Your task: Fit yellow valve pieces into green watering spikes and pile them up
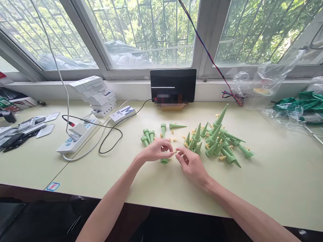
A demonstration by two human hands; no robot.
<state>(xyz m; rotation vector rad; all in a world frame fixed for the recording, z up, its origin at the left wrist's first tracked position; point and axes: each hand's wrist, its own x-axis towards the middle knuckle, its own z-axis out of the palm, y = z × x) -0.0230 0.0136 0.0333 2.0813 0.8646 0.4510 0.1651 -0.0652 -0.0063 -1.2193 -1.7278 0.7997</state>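
My left hand (156, 149) is closed around a green cone-shaped plastic spike (164, 160), whose wide end pokes out below the fingers. My right hand (189, 162) is right beside it, fingers pinched near a small yellow part (175, 151) between the two hands; whether it grips the part I cannot make out. A pile of green spikes (219, 143) with small yellow parts mixed in lies just right of my hands. A few finished-looking spikes (147, 134) stand or lie behind my left hand.
A black tablet (173, 85) leans on the window sill behind. A white power strip (78, 135) with cables, stacked white boxes (97, 94) and a remote lie to the left. Clear plastic bags (275, 79) and a green bag (301, 106) sit at the right.
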